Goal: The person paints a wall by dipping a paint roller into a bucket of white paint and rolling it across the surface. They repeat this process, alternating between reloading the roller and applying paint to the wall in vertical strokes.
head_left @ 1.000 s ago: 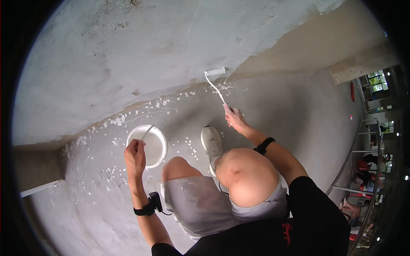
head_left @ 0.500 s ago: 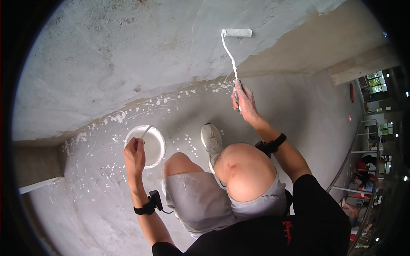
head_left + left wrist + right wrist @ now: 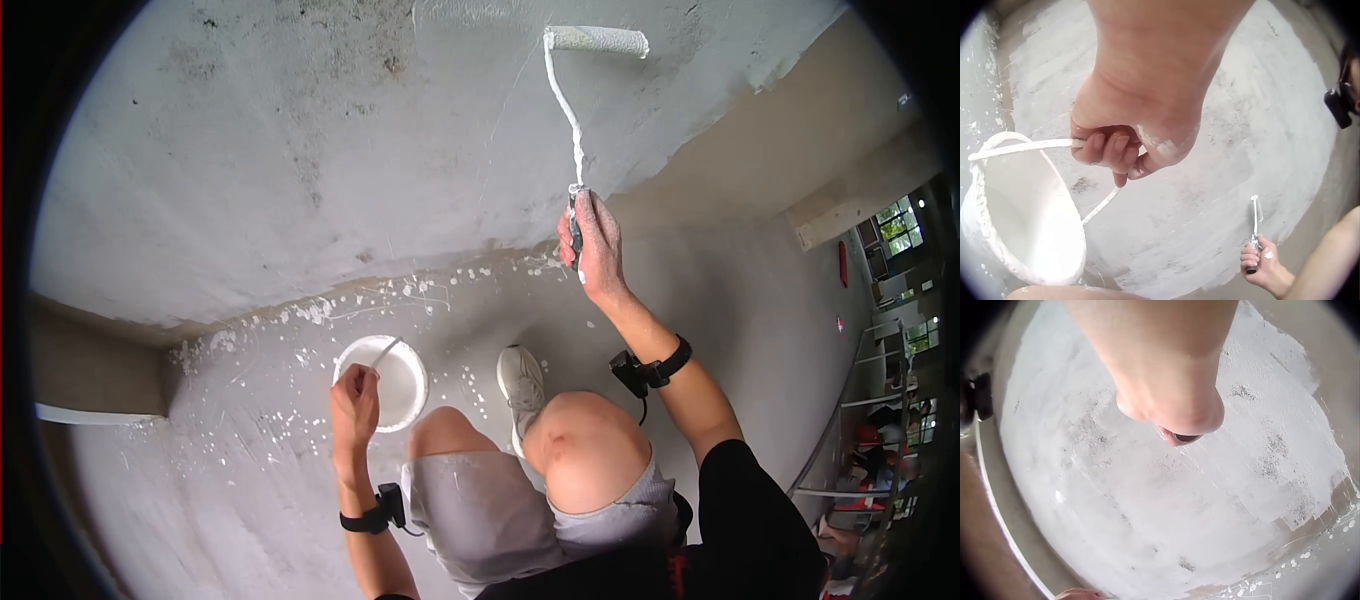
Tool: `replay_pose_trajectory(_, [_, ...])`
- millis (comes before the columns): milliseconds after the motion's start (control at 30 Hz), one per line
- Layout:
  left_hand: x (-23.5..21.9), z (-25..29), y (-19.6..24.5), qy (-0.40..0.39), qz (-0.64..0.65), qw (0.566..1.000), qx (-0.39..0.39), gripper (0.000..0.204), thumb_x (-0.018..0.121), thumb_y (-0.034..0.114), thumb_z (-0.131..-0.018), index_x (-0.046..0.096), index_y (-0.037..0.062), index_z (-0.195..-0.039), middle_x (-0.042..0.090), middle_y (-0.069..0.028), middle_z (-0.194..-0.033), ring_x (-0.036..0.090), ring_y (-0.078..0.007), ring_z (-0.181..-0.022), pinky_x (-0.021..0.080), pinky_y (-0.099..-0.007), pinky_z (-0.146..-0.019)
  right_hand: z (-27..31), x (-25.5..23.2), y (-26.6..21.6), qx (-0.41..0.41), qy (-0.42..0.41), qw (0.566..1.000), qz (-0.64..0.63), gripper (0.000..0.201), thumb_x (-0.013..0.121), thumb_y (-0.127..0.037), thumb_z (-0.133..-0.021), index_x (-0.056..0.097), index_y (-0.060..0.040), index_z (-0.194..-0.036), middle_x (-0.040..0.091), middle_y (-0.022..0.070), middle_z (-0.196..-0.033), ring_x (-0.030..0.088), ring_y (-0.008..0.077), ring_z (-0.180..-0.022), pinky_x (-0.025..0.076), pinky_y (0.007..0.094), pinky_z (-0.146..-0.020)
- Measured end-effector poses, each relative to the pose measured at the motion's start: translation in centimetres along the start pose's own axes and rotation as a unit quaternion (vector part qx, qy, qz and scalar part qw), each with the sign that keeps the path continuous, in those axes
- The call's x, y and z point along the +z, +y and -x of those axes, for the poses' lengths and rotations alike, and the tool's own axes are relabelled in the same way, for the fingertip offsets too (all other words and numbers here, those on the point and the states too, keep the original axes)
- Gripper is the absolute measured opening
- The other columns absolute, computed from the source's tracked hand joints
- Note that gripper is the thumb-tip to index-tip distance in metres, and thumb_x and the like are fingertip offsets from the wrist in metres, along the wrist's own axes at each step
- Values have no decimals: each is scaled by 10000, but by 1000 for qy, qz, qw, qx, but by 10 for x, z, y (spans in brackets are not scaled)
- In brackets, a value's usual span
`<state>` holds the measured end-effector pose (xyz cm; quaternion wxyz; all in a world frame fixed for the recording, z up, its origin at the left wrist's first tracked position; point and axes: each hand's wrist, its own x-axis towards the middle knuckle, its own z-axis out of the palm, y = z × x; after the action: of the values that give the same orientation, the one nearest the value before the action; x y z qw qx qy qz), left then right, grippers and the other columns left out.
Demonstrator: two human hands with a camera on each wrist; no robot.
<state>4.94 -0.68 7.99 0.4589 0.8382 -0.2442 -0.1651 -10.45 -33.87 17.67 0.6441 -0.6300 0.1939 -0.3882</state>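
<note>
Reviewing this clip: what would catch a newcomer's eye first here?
Probably the white-coated paint roller against the wall, its handle gripped in the right hand. Next, the round white bucket at lower left, its handle held in the left hand. White spatters also dot the floor along the wall's foot.

Right arm (image 3: 700, 405) stretched forward, right hand (image 3: 597, 245) gripping; left hand (image 3: 355, 408) nearer torso, fingers (image 3: 1107, 150) curled.
</note>
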Motion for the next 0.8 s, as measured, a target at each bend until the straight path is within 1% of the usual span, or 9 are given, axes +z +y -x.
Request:
replay_pose_trajectory(67, [-1,1,-1,1,-1,1000,-9,223,536,140,-884,609,-67,-844,512,-104,-613,451,-140,-578,394,-313,-565,-12,17,-12,-46,13,999,-1,342,396,-358,-1043,450,-81,-850,457,9,-647,386,78,-426,351,238,-397])
replay_pose_trajectory(133, [-2,4,2,13,4,1000,5,232,529,155,-876,623,-47,-811,528,-52,-631,456,-95,-603,378,-281,-560,-29,28,-30,-70,-1,997,-22,336,388,-360,-1043,442,-81,-863,462,19,-661,399,84,-431,360,244,-393])
replay_pose_trajectory(200, [-5,5,1,13,31,999,-34,235,531,157,-874,623,-47,-801,518,-41,-626,446,-92,-597,371,-274,-556,-44,37,-47,-42,-27,997,-56,327,381,-368,-1043,429,-85,-885,459,26,-658,400,87,-432,359,249,-387])
replay_pose_trajectory(300, [-8,9,-8,32,28,999,-24,228,531,149,-879,626,-50,-822,546,-74,-643,470,-123,-601,390,-290,-571,-51,39,-45,-35,-49,994,-86,346,376,-415,-1040,412,-104,-893,452,28,-655,382,85,-430,336,247,-385])
replay_pose_trajectory(333, [-9,10,-10,34,17,999,-28,223,532,142,-885,633,-53,-845,571,-109,-657,497,-153,-606,412,-307,-588,-52,37,-39,-27,-65,992,-106,358,376,-436,-1037,408,-110,-892,447,26,-651,373,81,-430,327,244,-388])
replay_pose_trajectory(533, [-12,11,-18,47,19,999,-8,219,528,135,-885,631,-52,-838,591,-122,-676,511,-165,-605,420,-313,-591,-22,20,49,61,-113,987,-97,392,356,-500,-1025,428,-135,-899,435,13,-637,366,78,-430,328,241,-401])
replay_pose_trajectory(733, [-18,12,-16,46,-6,999,-27,222,528,141,-882,622,-54,-832,579,-113,-662,502,-153,-602,416,-311,-588,31,-4,122,172,-93,980,-48,372,361,-470,-1031,405,-128,-892,418,7,-626,346,71,-431,310,238,-391])
replay_pose_trajectory(767, [-20,12,-12,17,-2,997,-81,225,532,146,-885,619,-55,-833,563,-102,-650,489,-141,-607,413,-304,-592,41,-10,136,190,-83,978,-41,380,375,-471,-1025,410,-123,-876,417,1,-617,345,71,-427,303,240,-381])
replay_pose_trajectory(800, [-19,14,-13,2,-13,996,-85,225,532,146,-885,619,-55,-833,563,-102,-650,489,-141,-607,413,-304,-592,54,-18,148,201,-68,976,-47,380,375,-471,-1025,410,-123,-876,417,1,-617,345,71,-427,303,240,-381])
